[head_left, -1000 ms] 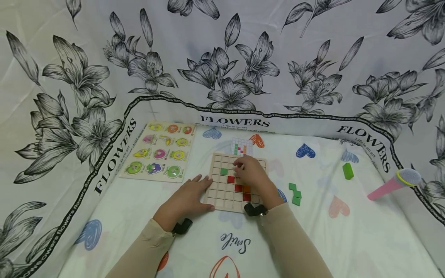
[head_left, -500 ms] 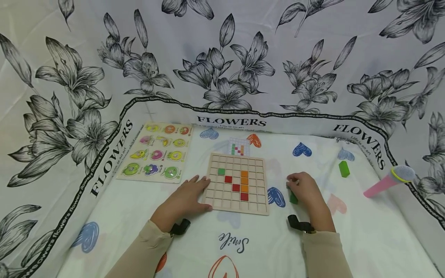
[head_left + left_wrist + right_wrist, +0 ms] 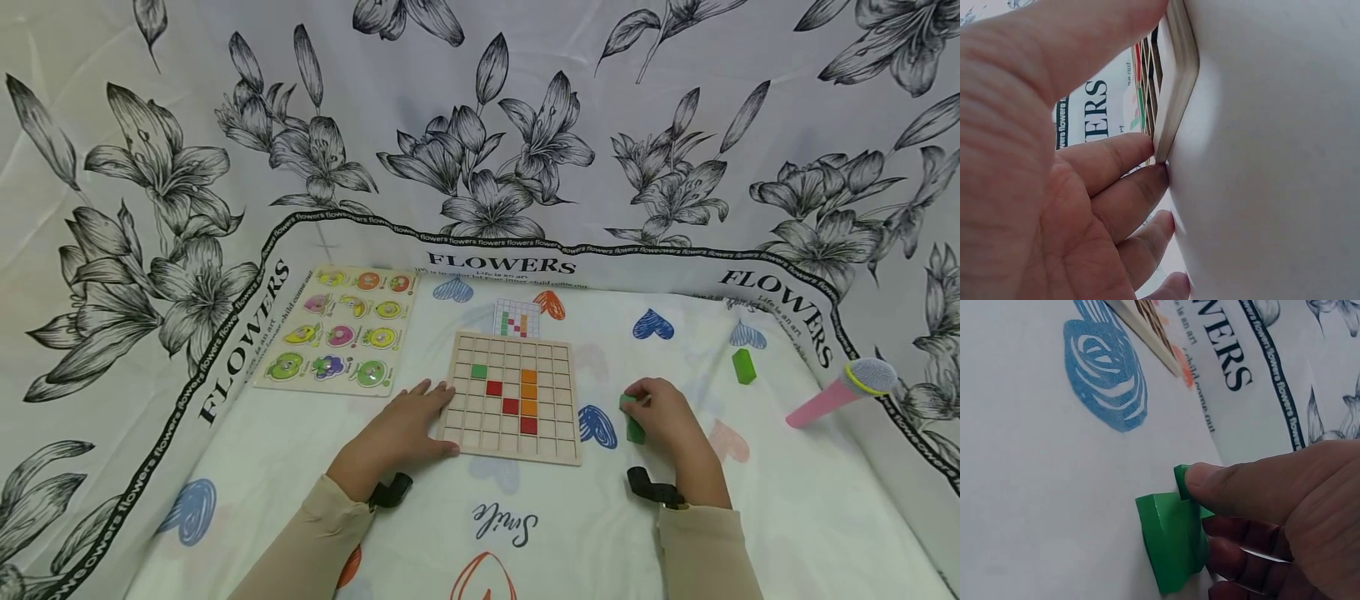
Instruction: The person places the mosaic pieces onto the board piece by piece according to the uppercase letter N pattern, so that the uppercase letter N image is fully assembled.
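The wooden grid board (image 3: 551, 433) holds one green square (image 3: 478, 372), three red squares in a diagonal and three orange ones in a column. My left hand (image 3: 397, 433) rests at its left side, fingers spread; in the left wrist view the fingertips of that hand (image 3: 1085, 206) touch the board's edge (image 3: 1179, 81). To the right of the board, my right hand (image 3: 667, 421) pinches a small green tile (image 3: 627, 401). The right wrist view shows the thumb of this hand (image 3: 1310, 512) on that tile (image 3: 1180, 481), against other green tiles (image 3: 1169, 544) on the cloth.
A printed grid card (image 3: 516, 318) lies behind the board. At the left is a fruit puzzle board (image 3: 352, 321). A green block (image 3: 743, 367) and a pink toy microphone (image 3: 828, 400) are at the right, and a flowered cloth (image 3: 487, 125) hangs behind.
My right hand has moved right from over the board to the green tiles and now pinches one. The orange column it covered shows. My left hand stays by the board.
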`<action>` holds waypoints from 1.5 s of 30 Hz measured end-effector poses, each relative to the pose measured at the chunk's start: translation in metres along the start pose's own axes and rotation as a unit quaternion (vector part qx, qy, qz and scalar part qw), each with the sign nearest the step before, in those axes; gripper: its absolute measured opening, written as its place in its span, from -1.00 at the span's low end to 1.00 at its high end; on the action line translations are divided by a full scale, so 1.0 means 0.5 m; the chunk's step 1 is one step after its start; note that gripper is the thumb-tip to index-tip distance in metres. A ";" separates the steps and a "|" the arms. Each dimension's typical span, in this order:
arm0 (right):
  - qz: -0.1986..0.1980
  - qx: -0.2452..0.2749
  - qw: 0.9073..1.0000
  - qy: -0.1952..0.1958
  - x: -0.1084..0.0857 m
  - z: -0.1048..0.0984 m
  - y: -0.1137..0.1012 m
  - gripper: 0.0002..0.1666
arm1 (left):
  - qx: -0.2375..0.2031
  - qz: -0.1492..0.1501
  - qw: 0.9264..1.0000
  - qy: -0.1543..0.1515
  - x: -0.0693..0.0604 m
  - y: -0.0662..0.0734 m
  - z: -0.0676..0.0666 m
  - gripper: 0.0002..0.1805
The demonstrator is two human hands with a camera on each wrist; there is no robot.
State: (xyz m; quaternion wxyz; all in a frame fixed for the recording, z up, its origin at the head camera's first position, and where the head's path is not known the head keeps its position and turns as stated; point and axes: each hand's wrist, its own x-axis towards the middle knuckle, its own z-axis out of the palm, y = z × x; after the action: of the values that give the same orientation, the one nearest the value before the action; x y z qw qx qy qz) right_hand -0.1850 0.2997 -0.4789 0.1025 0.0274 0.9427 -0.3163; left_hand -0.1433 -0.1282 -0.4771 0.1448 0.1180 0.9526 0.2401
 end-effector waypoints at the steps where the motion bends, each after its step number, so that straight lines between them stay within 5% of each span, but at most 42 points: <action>1: 0.000 0.002 1.000 0.002 0.000 0.000 0.000 -0.67 | 0.001 0.001 1.000 0.001 0.000 -0.001 0.001 0.05; 6: 0.005 0.001 0.999 0.053 0.006 0.010 -0.026 -0.78 | 0.012 0.000 1.000 0.002 0.003 -0.007 0.003 0.06; 10: -0.027 0.004 0.995 0.093 0.020 0.038 -0.097 -0.84 | 0.011 -0.005 1.000 0.003 0.004 -0.009 0.002 0.07; 16: -0.113 0.038 0.991 0.053 0.036 0.116 -0.213 -0.90 | 0.007 -0.001 1.000 -0.004 0.006 -0.006 0.002 0.07; 24: -0.165 0.035 0.986 -0.012 0.058 0.202 -0.322 -0.92 | 0.009 -0.002 1.000 -0.004 0.006 -0.007 0.001 0.07; 31: -0.180 0.016 0.983 -0.025 0.078 0.230 -0.358 -0.92 | 0.006 0.000 1.000 -0.002 0.003 -0.007 -0.001 0.07; 45: -0.182 -0.007 0.982 -0.056 0.073 0.247 -0.351 -0.94 | 0.008 0.006 1.000 0.000 0.005 -0.008 0.001 0.05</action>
State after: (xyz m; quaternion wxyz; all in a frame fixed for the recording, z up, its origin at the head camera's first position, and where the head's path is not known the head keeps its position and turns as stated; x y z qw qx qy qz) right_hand -0.2196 0.0845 -0.4792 0.0961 -0.1630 0.9268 -0.3243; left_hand -0.1461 -0.1307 -0.4798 0.1421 0.1253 0.9539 0.2330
